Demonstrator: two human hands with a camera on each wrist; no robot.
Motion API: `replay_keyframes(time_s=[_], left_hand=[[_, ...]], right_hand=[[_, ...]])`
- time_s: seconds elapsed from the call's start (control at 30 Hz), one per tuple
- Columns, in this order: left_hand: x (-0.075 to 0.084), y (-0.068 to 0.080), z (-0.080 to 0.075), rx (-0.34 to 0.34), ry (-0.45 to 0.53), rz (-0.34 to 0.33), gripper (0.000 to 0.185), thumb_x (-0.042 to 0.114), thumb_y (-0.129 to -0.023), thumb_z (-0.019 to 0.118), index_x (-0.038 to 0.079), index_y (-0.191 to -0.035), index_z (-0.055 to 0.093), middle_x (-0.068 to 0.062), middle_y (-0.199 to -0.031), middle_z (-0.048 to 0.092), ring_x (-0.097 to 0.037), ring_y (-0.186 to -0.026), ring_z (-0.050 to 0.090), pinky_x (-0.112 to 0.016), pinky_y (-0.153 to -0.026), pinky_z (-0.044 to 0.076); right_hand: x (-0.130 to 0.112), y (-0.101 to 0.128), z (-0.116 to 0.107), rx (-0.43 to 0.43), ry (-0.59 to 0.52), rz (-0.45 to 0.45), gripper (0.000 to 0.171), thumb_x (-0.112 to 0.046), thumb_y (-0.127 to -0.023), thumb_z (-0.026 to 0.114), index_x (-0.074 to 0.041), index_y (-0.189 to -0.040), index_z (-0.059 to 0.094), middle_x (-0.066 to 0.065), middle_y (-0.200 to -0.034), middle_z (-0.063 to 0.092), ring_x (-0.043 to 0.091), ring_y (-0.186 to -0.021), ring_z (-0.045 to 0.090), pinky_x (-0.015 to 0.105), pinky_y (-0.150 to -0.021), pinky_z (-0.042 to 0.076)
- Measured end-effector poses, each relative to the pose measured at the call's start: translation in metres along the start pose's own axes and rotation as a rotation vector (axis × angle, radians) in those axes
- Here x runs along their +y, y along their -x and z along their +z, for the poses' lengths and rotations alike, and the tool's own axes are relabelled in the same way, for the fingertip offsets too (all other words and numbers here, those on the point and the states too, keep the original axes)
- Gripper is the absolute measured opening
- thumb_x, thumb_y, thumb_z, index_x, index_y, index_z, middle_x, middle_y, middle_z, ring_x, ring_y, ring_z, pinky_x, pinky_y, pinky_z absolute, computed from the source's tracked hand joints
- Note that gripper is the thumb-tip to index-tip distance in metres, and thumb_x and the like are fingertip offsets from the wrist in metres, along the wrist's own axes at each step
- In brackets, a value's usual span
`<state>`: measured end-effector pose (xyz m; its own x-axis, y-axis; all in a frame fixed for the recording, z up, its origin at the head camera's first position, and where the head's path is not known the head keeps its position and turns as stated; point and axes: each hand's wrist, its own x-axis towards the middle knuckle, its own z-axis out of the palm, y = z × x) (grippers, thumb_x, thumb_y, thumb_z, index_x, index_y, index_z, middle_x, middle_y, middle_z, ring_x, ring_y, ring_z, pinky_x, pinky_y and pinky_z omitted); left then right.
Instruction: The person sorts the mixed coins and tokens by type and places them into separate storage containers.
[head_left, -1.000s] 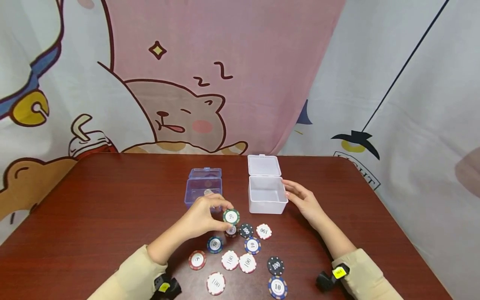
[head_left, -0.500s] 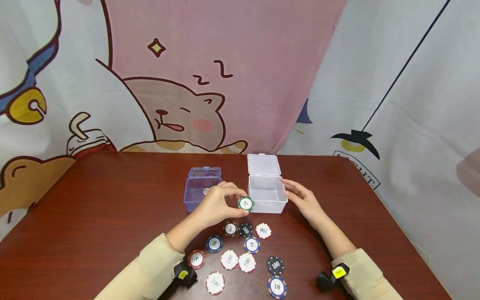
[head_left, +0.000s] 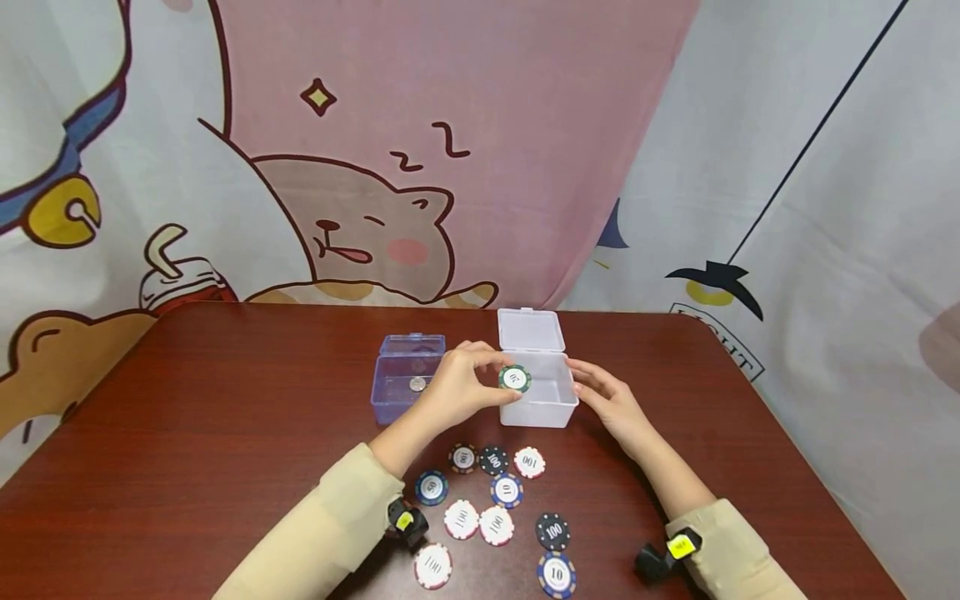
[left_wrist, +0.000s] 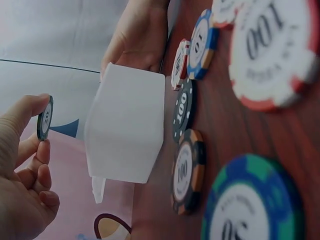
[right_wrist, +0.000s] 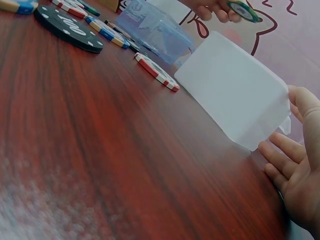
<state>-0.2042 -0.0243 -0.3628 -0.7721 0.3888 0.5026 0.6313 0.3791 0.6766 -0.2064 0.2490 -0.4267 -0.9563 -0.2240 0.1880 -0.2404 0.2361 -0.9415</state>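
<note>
Left hand pinched green chip over white box — box looked empty; right hand relaxed beside it — ten-odd chips left.

A dark red wooden surface is carrying a white box beside the right grip, a blue box left of it, and scattered chips nearer the person.

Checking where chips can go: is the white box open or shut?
Open. The white box has its lid hinged back and upright behind it, and the left hand holds a green chip over its rim.
</note>
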Motion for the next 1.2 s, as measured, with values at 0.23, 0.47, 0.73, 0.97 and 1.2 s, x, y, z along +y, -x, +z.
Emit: replay_keyframes(time_s=[0.23, 0.47, 0.73, 0.97, 1.2], left_hand=[[-0.003, -0.012, 0.012, 0.008, -0.040, -0.028, 0.038, 0.018, -0.066, 0.088, 0.004, -0.098, 0.074, -0.001, -0.078, 0.061, -0.025, -0.076, 0.052, -0.026, -0.066, 0.039], [-0.006, -0.018, 0.022, -0.004, -0.066, -0.067, 0.039, 0.020, -0.068, 0.087, 0.005, -0.101, 0.074, 0.001, -0.082, 0.061, -0.026, -0.080, 0.054, -0.028, -0.071, 0.037], [-0.011, -0.024, 0.031, 0.012, -0.068, -0.112, 0.040, 0.021, -0.069, 0.087, 0.005, -0.103, 0.074, 0.000, -0.086, 0.063, -0.027, -0.084, 0.053, -0.027, -0.073, 0.037], [-0.014, -0.027, 0.036, -0.014, -0.152, -0.129, 0.042, 0.026, -0.069, 0.087, 0.009, -0.104, 0.074, 0.003, -0.087, 0.063, -0.015, -0.086, 0.048, -0.029, -0.076, 0.039], [-0.019, -0.024, 0.039, -0.020, -0.189, -0.134, 0.041, 0.027, -0.068, 0.087, 0.010, -0.104, 0.075, 0.004, -0.089, 0.064, -0.017, -0.087, 0.048, -0.034, -0.081, 0.037]], right_hand=[[-0.001, 0.001, -0.001, -0.002, 0.008, 0.004, 0.043, -0.015, -0.097, 0.057, -0.003, -0.138, 0.049, 0.021, -0.134, 0.051, 0.034, -0.121, 0.049, 0.020, -0.089, 0.043], [-0.002, 0.002, -0.002, 0.004, 0.024, 0.019, 0.044, -0.017, -0.097, 0.058, -0.004, -0.138, 0.050, 0.020, -0.135, 0.051, 0.033, -0.122, 0.048, 0.020, -0.089, 0.043], [-0.001, 0.003, -0.002, 0.010, 0.022, 0.022, 0.043, -0.017, -0.097, 0.058, -0.004, -0.138, 0.050, 0.020, -0.134, 0.052, 0.032, -0.122, 0.048, 0.020, -0.089, 0.043], [-0.001, 0.001, -0.001, 0.007, 0.014, 0.018, 0.043, -0.014, -0.097, 0.057, -0.003, -0.137, 0.049, 0.022, -0.134, 0.051, 0.035, -0.122, 0.048, 0.020, -0.089, 0.043], [-0.002, 0.000, 0.000, 0.003, 0.008, 0.016, 0.043, -0.014, -0.097, 0.057, -0.003, -0.138, 0.049, 0.022, -0.135, 0.051, 0.035, -0.123, 0.047, 0.019, -0.089, 0.042]])
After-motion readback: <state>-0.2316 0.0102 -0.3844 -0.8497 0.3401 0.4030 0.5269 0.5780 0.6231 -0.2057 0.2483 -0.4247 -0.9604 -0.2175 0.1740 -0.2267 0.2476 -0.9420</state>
